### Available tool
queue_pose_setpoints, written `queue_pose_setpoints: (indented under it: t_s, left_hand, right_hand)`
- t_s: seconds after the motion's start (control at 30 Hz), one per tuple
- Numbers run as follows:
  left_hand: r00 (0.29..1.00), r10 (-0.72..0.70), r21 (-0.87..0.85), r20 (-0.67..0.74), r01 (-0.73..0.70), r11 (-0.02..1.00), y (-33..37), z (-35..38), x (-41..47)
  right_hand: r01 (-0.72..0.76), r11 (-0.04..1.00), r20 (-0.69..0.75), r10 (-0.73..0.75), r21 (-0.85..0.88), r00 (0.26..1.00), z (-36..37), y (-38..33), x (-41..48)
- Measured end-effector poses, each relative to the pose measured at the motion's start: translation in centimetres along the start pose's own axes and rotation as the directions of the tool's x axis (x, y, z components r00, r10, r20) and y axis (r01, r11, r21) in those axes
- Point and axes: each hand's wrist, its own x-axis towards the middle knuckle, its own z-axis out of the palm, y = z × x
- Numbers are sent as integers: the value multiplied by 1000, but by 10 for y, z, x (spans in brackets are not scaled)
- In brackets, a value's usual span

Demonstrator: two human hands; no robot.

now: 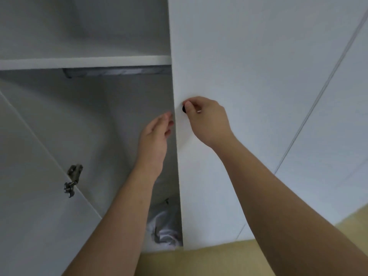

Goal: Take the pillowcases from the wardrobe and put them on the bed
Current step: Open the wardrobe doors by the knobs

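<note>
Smooth matte white wardrobe door (258, 76), flat panel, small round black knob (184, 109) near its left edge. Right hand (207, 120) pinched shut on knob — thumb and fingertips around it. Left hand (155, 136) loosely open, holding nothing, fingertips at door edge. Inside: white shelf (85, 62), grey rail (117, 72) beneath, metal hinge (72, 180) at left. Crumpled white cloth (165, 226) — possibly pillowcases — low in wardrobe, by door's inner edge.

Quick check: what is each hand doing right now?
Left hand: open, fingers at the wardrobe door edge.
Right hand: closed on the black door knob.
</note>
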Motion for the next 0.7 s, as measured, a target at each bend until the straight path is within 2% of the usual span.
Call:
queue_pose_setpoints:
  t_s: [0.13, 0.27, 0.43, 0.53, 0.6, 0.7]
  left_hand:
    - [988, 59, -47, 143, -52, 998, 2, 2, 3]
    - [977, 30, -160, 211, 4, 987, 11, 9, -11]
    - [942, 16, -146, 335, 35, 989, 21, 22, -53]
    - [893, 35, -122, 449, 23, 992, 27, 31, -77]
    - [834, 47, -88, 550, 2, 996, 28, 42, -93]
    - [753, 49, -51, 657, -20, 998, 29, 57, -108]
  right_hand:
    - [-50, 997, -103, 57, 63, 993, 0, -4, -30]
    - [-99, 984, -184, 125, 146, 975, -10, -8, -67]
    - [-168, 956, -263, 230, 240, 937, -34, -12, -112]
    - [-147, 955, -357, 235, 258, 904, -52, -10, -138]
    - [-133, 964, -417, 221, 231, 882, -69, -6, -157]
    - [-151, 956, -433, 250, 250, 866, -92, 2, -177]
